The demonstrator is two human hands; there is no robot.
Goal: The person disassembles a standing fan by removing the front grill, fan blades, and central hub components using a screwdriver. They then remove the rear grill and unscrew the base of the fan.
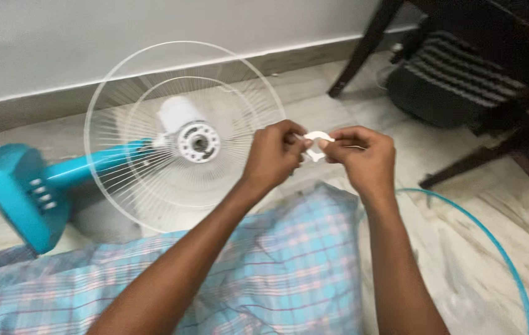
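Best bet here is keeping the small white plastic ring nut [318, 141] square between both sets of fingertips so it doesn't tilt or slip. It's up in the air, just in front of the white wire fan guard [152, 124] lying on the floor. The left hand [275, 155] and right hand [361, 155] each have a narrow pinch grip on opposite edges, knuckles up, forearms angled in over the checked cloth [277, 267].

A pale marble-patterned floor [463, 205] meets a plain light grey wall [121, 37] along a low skirting band [41, 108]. At upper right, dark wooden furniture legs [363, 49] stand over a black ribbed cushion [450, 77], in soft, even indoor light.
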